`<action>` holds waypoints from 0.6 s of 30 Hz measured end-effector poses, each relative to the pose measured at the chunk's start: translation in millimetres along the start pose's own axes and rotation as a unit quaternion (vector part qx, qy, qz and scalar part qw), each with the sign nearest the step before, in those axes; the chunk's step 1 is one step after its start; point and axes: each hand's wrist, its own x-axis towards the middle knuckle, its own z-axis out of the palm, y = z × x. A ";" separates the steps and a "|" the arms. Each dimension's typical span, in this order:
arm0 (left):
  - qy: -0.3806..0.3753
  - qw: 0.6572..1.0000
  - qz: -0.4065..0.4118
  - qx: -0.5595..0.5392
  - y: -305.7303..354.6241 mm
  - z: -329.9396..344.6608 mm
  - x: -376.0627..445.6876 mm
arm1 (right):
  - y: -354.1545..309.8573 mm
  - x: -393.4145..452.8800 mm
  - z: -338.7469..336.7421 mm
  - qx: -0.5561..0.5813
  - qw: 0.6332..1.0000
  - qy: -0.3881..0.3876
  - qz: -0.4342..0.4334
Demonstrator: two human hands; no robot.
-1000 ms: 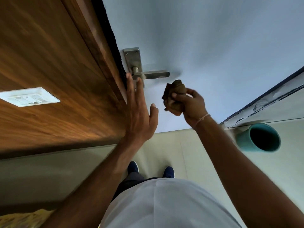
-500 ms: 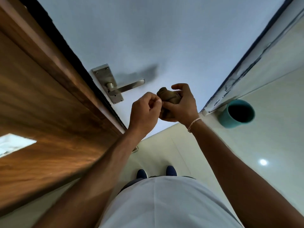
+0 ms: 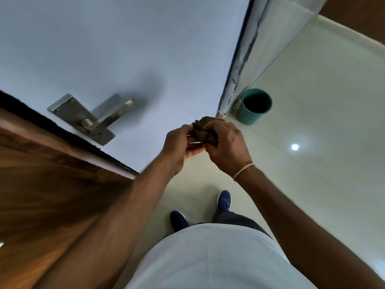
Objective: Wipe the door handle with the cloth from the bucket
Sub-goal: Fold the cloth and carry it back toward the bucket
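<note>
Now both hands, the left hand (image 3: 180, 143) and right hand (image 3: 226, 146), have their fingers (image 3: 210, 127) wrapped tight on the brown cloth (image 3: 203, 132), likely bunching it up to rub the door handle (image 3: 111, 115) nearby.

A pale blue-grey wall (image 3: 129, 44) fills the space above and to the left of the hands. Lower left of them runs a wooden panel (image 3: 41, 184) with warm brown grain, edged by a dark strip (image 3: 62, 130). Up and to the right, a worn white frame (image 3: 239, 65) with chipped dark paint meets the glossy cream tiled floor (image 3: 323, 101), where a small round spot of light (image 3: 294, 146) reflects off to the right
</note>
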 end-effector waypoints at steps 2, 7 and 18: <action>-0.015 0.999 -0.034 -0.031 -7.3 18.3 6.9 | 14.8 -8.2 -7.2 -0.044 0.998 0.035 -0.017; -0.088 0.986 -0.127 -0.068 -20.5 70.7 19.8 | 60.9 -21.1 -31.4 -0.127 0.987 0.082 -0.057; 0.002 0.992 -0.082 -0.092 -34.3 204.7 88.5 | 186.8 -14.0 -96.6 0.013 0.989 0.100 0.108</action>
